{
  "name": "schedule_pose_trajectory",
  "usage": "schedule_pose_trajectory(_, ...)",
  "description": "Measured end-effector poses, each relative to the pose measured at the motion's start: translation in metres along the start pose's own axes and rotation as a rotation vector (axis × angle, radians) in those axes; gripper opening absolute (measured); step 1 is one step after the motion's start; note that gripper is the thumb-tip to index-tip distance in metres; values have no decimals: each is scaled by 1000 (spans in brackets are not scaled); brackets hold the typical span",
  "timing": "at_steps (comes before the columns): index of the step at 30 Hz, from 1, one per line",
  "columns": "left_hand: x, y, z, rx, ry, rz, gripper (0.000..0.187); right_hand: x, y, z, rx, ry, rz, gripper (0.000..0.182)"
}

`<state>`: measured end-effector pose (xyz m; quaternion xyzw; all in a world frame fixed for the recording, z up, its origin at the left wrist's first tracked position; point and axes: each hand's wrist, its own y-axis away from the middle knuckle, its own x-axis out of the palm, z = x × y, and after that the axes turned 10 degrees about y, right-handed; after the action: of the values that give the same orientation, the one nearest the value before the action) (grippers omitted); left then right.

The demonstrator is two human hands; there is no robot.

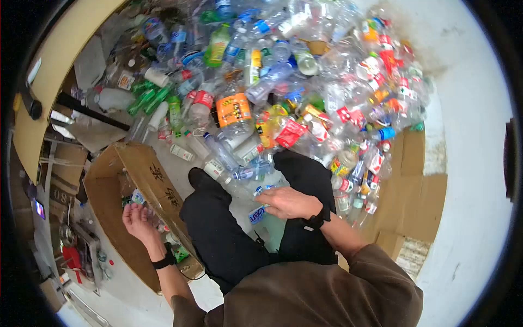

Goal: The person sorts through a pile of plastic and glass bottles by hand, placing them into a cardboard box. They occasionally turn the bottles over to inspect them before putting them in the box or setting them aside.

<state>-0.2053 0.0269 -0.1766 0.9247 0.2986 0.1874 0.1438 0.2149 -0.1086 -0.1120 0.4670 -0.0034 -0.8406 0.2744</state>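
A clear bottle with a blue and white label (257, 215) lies between my black-trousered legs. My right hand (289, 203) is closed around its upper part, fingers wrapped near the label. Over the cardboard box (143, 180) on the left, my left hand (139, 222) is raised with its fingers curled but apart, and nothing shows in it. Several bottles and labels show inside the box, partly hidden by its wall.
A large heap of plastic bottles (283, 82) fills the floor ahead. Flattened cardboard (408, 201) leans by the white wall (474, 163) on the right. A tan board (54, 71) and a black bar (92, 110) are at the left.
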Motion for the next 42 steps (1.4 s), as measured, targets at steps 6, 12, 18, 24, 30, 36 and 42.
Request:
schedule_pose_trajectory(6,127,100,-54,428,-169,580,34,-32,69,10,-47,-79,-413,33)
schedule_pose_trajectory(12,258,146,-25,339,-449,1120,38,-22,152,4,290,-306,-783,15)
schedule_pose_trajectory(18,325,120,71,94,-558,1174,42,-41,144,21,520,-454,-783,19)
schedule_pose_trajectory(24,347,116,61,37,-582,1155,42,-30,3,19,157,-171,-186,32)
schedule_pose_trajectory(30,340,111,51,136,-534,979,41,230,-108,-157,986,-598,-192,34)
schedule_pose_trajectory(36,323,99,36,188,-604,781,41,331,-118,-220,1222,-927,-417,63)
schedule_pose_trajectory(42,329,88,37,222,-637,742,42,361,-151,-241,1178,-985,-739,57)
